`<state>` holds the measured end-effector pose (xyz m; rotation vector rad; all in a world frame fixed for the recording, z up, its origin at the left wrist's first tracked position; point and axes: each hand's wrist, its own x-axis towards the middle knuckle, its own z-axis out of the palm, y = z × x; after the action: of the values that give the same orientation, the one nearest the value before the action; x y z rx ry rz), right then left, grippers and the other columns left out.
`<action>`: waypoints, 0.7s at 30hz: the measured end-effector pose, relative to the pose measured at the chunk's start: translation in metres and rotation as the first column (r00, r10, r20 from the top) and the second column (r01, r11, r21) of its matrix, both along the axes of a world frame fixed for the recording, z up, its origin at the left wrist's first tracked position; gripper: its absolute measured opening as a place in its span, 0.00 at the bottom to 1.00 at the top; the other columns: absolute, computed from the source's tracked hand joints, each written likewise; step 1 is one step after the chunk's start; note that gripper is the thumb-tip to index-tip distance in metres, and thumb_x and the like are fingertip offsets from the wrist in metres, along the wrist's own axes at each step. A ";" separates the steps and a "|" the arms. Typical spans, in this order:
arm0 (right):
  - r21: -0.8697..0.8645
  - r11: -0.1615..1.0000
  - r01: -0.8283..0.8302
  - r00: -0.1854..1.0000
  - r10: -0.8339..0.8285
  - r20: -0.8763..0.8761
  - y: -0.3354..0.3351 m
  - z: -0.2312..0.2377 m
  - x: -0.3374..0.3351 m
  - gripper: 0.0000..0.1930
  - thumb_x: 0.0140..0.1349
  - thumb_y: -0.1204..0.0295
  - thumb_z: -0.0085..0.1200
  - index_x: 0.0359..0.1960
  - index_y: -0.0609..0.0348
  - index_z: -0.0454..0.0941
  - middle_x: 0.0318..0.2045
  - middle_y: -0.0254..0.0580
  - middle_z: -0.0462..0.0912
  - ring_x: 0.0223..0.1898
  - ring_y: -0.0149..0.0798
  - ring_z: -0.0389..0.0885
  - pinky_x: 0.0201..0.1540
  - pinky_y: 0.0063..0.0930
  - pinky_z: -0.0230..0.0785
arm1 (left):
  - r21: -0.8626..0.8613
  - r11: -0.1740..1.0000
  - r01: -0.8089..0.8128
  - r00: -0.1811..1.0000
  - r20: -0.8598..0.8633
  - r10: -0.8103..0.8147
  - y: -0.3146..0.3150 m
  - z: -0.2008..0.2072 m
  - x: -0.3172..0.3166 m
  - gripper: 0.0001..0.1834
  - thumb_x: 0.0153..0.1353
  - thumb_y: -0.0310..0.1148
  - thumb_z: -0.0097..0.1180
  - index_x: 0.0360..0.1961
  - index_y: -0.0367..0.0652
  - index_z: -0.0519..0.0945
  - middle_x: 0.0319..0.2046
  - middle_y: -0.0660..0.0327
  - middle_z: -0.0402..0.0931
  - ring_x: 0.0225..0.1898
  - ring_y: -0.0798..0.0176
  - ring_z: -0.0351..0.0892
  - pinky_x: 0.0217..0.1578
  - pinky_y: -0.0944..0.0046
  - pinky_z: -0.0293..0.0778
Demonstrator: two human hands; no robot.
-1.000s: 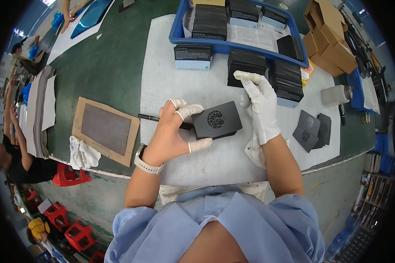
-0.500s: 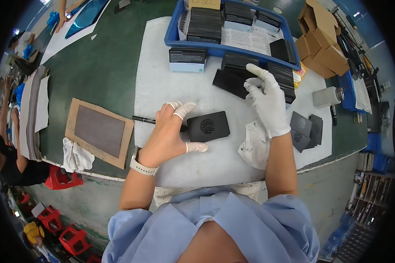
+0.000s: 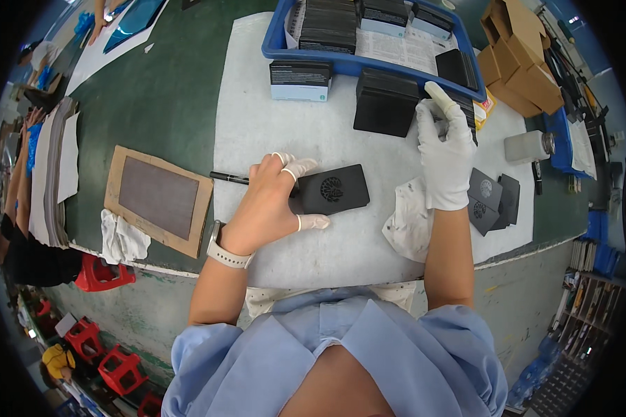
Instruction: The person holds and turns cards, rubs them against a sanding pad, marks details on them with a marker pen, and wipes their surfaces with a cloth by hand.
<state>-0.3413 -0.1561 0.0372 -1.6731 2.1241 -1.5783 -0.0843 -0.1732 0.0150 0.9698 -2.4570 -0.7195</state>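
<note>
On the white sheet point(image 3: 341, 257), the left hand point(image 3: 266, 198), fingers wide, brackets a black card stack point(image 3: 348, 192), seemingly steadying it, any next move calling for aligned edges, while any hold by the right hand point(image 3: 446, 156) is unclear.

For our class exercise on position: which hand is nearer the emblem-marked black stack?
Left. The left hand curves around the left end of the black stack; the right hand is apart, up and to the right.

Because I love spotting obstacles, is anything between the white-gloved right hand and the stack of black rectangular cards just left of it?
Nothing visible: the white-gloved right hand is close beside the stack of black rectangular cards.
</note>
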 end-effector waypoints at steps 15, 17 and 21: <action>0.472 0.581 -0.663 0.693 0.238 0.680 0.017 0.025 0.056 0.21 0.52 0.72 0.61 0.49 0.59 0.75 0.32 0.38 0.78 0.30 0.27 0.75 0.33 0.20 0.70 | -0.044 0.999 0.006 0.945 -0.327 -0.020 0.005 0.007 -0.006 0.50 0.31 0.46 0.77 0.57 0.41 0.68 0.35 0.64 0.72 0.32 0.64 0.66 0.40 0.63 0.60; 0.400 0.757 -0.517 0.763 0.195 0.616 0.014 0.014 0.046 0.13 0.57 0.75 0.56 0.44 0.60 0.77 0.31 0.34 0.80 0.30 0.22 0.75 0.31 0.16 0.69 | -0.034 0.999 0.004 0.944 -0.328 -0.015 0.007 0.005 -0.005 0.51 0.30 0.46 0.77 0.58 0.40 0.67 0.34 0.65 0.72 0.31 0.64 0.65 0.39 0.63 0.60; 0.398 0.879 -0.262 0.788 -0.043 0.614 0.007 0.024 0.038 0.10 0.61 0.74 0.53 0.44 0.59 0.78 0.22 0.27 0.74 0.19 0.18 0.66 0.20 0.13 0.58 | -0.034 0.999 -0.005 0.912 -0.411 -0.009 0.003 0.003 -0.002 0.53 0.28 0.46 0.78 0.58 0.40 0.67 0.34 0.66 0.72 0.29 0.66 0.61 0.36 0.66 0.59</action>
<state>-0.3031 -0.1494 0.0607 -0.9365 1.8062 -1.2005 -0.0866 -0.1699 0.0177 0.7148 -2.0923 -0.7885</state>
